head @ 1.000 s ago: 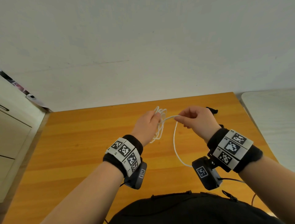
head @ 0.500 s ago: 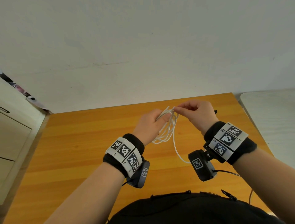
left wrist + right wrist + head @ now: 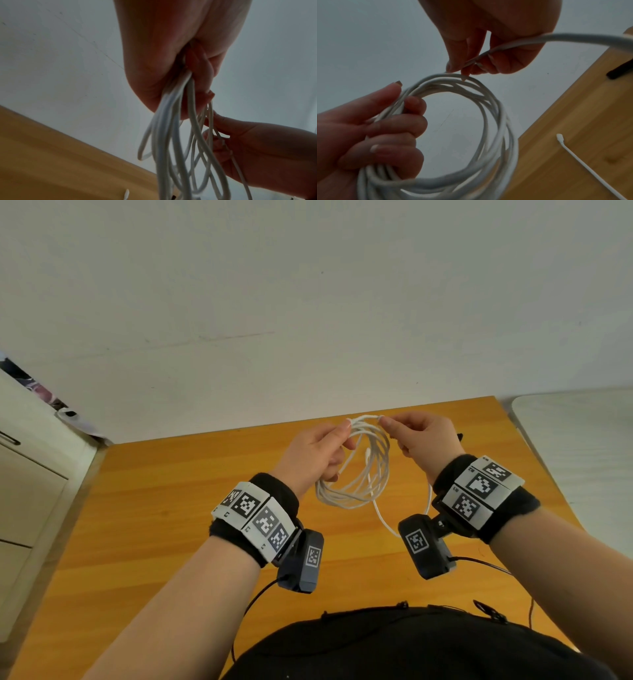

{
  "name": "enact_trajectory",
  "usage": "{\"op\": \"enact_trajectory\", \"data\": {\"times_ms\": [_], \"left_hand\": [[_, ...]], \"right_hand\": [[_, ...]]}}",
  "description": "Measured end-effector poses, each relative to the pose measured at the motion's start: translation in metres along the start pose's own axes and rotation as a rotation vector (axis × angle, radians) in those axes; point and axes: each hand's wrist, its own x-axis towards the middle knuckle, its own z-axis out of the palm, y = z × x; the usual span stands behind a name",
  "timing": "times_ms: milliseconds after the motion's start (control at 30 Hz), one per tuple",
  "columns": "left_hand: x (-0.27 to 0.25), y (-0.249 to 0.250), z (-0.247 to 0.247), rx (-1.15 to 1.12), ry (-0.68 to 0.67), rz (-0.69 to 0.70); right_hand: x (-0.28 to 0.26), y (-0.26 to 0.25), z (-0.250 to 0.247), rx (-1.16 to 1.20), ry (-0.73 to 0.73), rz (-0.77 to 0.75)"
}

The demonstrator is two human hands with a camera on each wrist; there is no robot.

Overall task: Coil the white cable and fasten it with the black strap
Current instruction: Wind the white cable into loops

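Left hand [image 3: 317,453] gripping white cable [image 3: 359,474] loops, right hand [image 3: 423,440] pinching one strand (slack grip risks unravelling)

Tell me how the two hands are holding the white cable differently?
The left hand wraps its fingers around the whole bundle of loops of the white cable; the right hand pinches just one strand with its fingertips. The left hand carries the coil; the right hand feeds the loose tail onto its top. Both are raised above the wooden table.
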Motion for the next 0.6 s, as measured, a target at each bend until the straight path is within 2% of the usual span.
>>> {"op": "enact_trajectory", "data": {"times_ms": [167, 367, 600], "left_hand": [[-0.003, 0.005, 0.001, -0.100, 0.014, -0.025], [-0.004, 0.001, 0.000, -0.256, 0.028, -0.078], [-0.004, 0.005, -0.017, -0.675, 0.108, -0.162]], "right_hand": [[-0.002, 0.001, 0.002, -0.002, -0.032, 0.008], [-0.003, 0.005, 0.003, 0.029, -0.080, 0.088], [-0.006, 0.025, -0.001, 0.028, -0.067, 0.166]]}}
